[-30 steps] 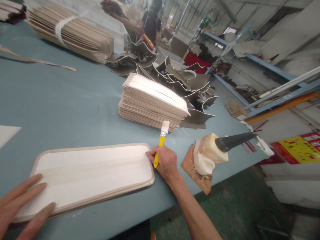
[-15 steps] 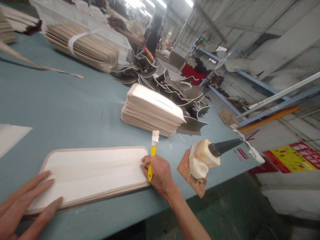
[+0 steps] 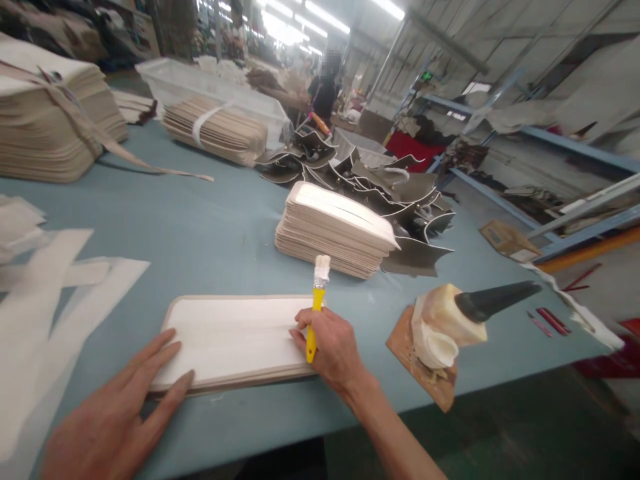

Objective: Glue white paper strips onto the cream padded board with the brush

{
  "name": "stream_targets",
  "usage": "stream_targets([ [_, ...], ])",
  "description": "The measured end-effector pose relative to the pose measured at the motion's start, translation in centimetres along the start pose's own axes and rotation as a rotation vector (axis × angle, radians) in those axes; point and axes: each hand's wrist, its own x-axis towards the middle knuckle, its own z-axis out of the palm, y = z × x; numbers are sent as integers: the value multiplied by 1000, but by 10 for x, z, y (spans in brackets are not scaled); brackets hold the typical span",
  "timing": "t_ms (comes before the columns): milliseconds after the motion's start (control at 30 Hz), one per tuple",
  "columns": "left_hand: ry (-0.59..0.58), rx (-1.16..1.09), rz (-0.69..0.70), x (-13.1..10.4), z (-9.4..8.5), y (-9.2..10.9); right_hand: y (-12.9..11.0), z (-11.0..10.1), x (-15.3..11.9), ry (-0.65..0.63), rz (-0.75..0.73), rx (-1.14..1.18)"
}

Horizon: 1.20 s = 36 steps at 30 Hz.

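A long white panel with a beige rounded edge (image 3: 235, 337) lies flat near the table's front edge, on at least one similar piece. My left hand (image 3: 120, 400) rests with fingers spread on its left end. At its right end my right hand (image 3: 330, 343) grips a yellow-handled brush (image 3: 318, 303), held upright with its whitish bristles pointing up and away. Beyond the brush sits a stack of similar panels (image 3: 335, 233). To the right, a glue-stained bottle with a dark nozzle (image 3: 445, 317) and a whitish cup stand on a brown board (image 3: 403, 333).
White strips (image 3: 75, 293) lie at left, near a tall strapped stack (image 3: 55, 127). Behind are a banded bundle (image 3: 215, 130), a clear bin (image 3: 240, 90) and dark leather pieces (image 3: 390, 187). Red tools (image 3: 553, 320) lie at right. A person (image 3: 325, 93) is in the background.
The view has turned left, so the panel and both hands appear farther right and more of the left side shows. The right hand still holds the brush; the left remains on the panel.
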Motion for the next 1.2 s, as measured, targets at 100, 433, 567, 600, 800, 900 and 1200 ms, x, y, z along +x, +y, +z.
stream_targets([
  [100,-57,27,26,-1,1,-3,-21,22,15,-28,-43,21],
  [433,20,-36,-17,0,0,4,10,18,-7,-31,8,-74],
  [567,8,-50,-62,1,-3,1,28,8,-21,-5,28,-97],
  [600,9,-48,-75,1,-4,1,32,7,-23,6,36,-99],
  [800,51,50,-37,12,-25,5,43,12,-30,44,68,-63],
  [900,83,125,101,25,-35,20,43,15,-32,52,67,-45],
  [1200,-127,-81,385,80,-6,84,45,14,-30,76,57,-55],
])
